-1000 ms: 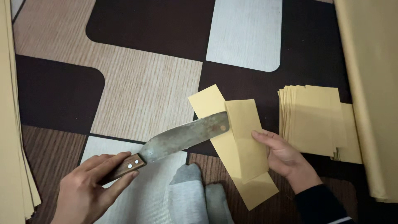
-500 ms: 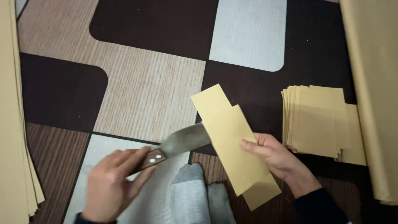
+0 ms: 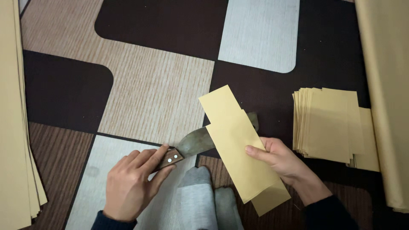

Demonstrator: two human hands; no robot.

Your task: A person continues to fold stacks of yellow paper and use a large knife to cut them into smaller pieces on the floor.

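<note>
We are slitting the folded tan paper sheet (image 3: 240,149), pinched in our right hand (image 3: 283,159); our left hand (image 3: 132,183) is clamping the wooden-handled steel knife (image 3: 187,147) beneath it. Next, we judge, draw the blade steadily along the fold.

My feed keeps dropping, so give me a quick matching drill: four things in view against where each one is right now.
1. knife
2. folded paper strip
3. cut paper stack
4. grey socks

A. lying on the floor at the right
B. handle in the left hand
C. bottom centre, between the hands
D. held by the right hand

Pairs: 1-B, 2-D, 3-A, 4-C
</note>
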